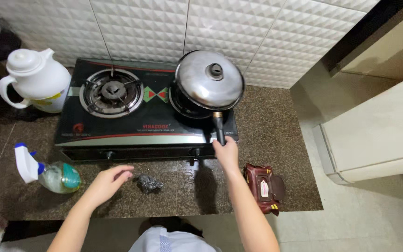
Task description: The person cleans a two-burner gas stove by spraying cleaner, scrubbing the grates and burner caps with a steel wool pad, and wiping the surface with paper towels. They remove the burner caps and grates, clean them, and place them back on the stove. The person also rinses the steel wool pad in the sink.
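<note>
The pan (201,91) is held by its black handle (219,129), around which the fingers of the right hand (225,153) are closed near the handle's free end. For a steady hold, the grip is best kept firm and the wrist in line with the handle, since the weight sits far from the hand. The pan is best kept level, because the lid (209,79) rests loose on it and could slide if tilted. The left hand (110,179) is held above the worktop (276,140) with its fingers loosely curled and holding nothing; the scourer (148,183) lies just beside it, apart from the fingertips.

The pan is dark and deep-sided and sits on the right burner of the two-burner stove (117,133). The lid is domed polished steel with a dark central knob, and covers most of the pan. The handle projects toward the person, over the stove's front edge.
</note>
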